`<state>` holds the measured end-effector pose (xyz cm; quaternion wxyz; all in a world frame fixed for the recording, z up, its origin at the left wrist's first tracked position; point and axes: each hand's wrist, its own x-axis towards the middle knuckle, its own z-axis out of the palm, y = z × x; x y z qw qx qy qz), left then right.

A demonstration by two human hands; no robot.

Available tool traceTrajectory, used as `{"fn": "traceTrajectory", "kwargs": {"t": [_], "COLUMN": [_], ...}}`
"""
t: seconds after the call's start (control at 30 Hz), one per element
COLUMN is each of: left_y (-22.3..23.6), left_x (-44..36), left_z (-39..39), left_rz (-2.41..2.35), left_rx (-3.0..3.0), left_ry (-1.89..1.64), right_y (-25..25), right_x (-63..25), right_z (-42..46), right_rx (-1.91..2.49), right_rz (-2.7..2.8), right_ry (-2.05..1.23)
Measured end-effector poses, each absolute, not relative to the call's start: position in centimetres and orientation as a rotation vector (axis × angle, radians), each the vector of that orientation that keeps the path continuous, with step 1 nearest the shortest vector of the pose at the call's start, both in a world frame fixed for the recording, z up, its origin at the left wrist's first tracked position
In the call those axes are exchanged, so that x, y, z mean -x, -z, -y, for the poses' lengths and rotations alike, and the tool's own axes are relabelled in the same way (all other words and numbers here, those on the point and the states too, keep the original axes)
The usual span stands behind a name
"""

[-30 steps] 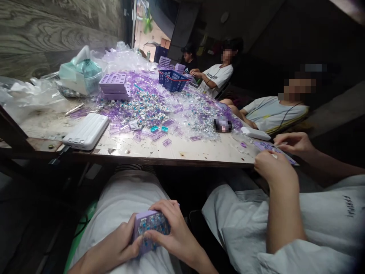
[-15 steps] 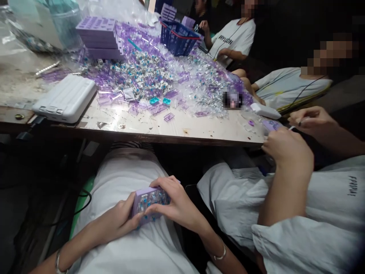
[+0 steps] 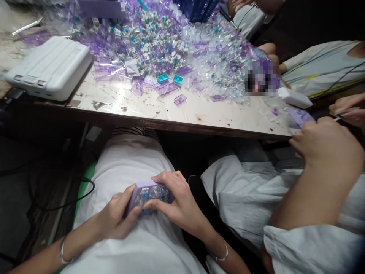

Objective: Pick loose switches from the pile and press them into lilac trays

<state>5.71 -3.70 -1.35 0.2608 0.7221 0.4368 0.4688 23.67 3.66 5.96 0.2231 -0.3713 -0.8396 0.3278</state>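
Two hands close around a lilac plastic tray (image 3: 149, 190) held low over the person's lap, on a white cloth (image 3: 137, 251). Its long axis runs roughly left to right, with its face turned up and packed with small clear-and-blue parts that look like keyboard switches. The left hand (image 3: 116, 213) wraps the tray's left end, while the right hand (image 3: 178, 201) curls over its far edge, with its fingers (image 3: 167, 177) bent and pressed on, not spread. Each wrist wears a thin metal bangle (image 3: 62, 255).

Beyond the knees, the worn tabletop (image 3: 182, 118) carries a large heap of switch parts and clear lilac pieces (image 3: 148, 42), two teal pieces (image 3: 168, 78), and a white ridged case (image 3: 47, 68) at the left. To the right, a co-worker's hand (image 3: 325, 148) in a white sleeve (image 3: 310, 247) sits by a lilac piece (image 3: 299, 117) at the tabletop's near edge. Another hand (image 3: 348, 108) beyond it pinches something thin.
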Motion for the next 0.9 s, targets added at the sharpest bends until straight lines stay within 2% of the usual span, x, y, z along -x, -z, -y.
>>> {"fn": "traceTrajectory", "kwargs": {"t": [0.3,0.67,0.9], "left_y": [1.1,0.2,0.5], "left_x": [-6.1,-6.2,-6.0], "left_z": [4.2,4.0,3.9], "left_rz": [-1.192,-1.160,-1.226], "left_rx": [-1.958,-1.915,-1.759], "left_ry": [-1.395,-1.349,-1.309], "right_y": [-6.2,-6.0,-6.7], "right_x": [-23.2,-23.3,-23.2], "right_z": [-3.0,-1.8,-2.5], "right_rx": [1.040,1.136,1.235], "right_rz": [2.299,2.218,2.231], "right_ry": [-0.907,-0.870,-1.022]}}
